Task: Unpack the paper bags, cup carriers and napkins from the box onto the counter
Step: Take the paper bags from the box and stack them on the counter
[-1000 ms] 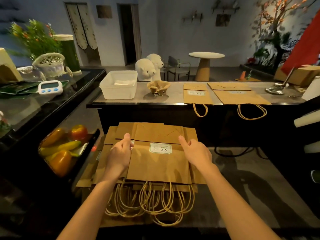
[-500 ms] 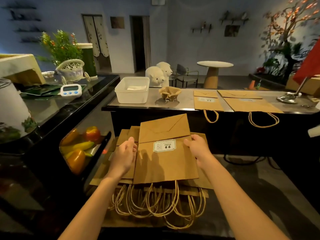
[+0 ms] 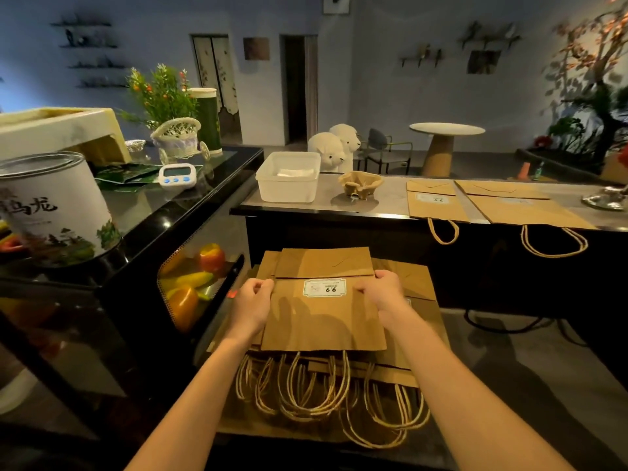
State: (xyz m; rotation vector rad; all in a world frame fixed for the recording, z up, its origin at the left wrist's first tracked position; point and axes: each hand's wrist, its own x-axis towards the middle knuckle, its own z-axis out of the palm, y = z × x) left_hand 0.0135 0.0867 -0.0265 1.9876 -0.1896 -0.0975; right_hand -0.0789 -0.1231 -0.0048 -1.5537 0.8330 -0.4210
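I hold a flat brown paper bag (image 3: 323, 321) with a white label, raised a little above a stack of more paper bags (image 3: 411, 290) low in front of me. My left hand (image 3: 253, 305) grips the bag's left edge and my right hand (image 3: 382, 292) grips its right edge, fingers curled over it. Several rope handles (image 3: 316, 385) hang toward me. On the grey counter (image 3: 387, 198) beyond lie two flat paper bags (image 3: 433, 203) (image 3: 520, 207) with handles over the edge, a brown cup carrier (image 3: 360, 183) and a white tub (image 3: 289, 176) with napkins inside.
A black glossy counter (image 3: 204, 185) runs along the left with a tea tin (image 3: 54, 209), a white timer (image 3: 177, 174), a flower basket (image 3: 178, 137) and a foam box (image 3: 61, 130). Fruit (image 3: 190, 283) shows in a case below. Cables (image 3: 503, 321) lie on the floor.
Both hands have lifted the top bag off the stack and levelled it, with their grip now on its side edges. The camera has tilted up and shifted, showing more of the left counter.
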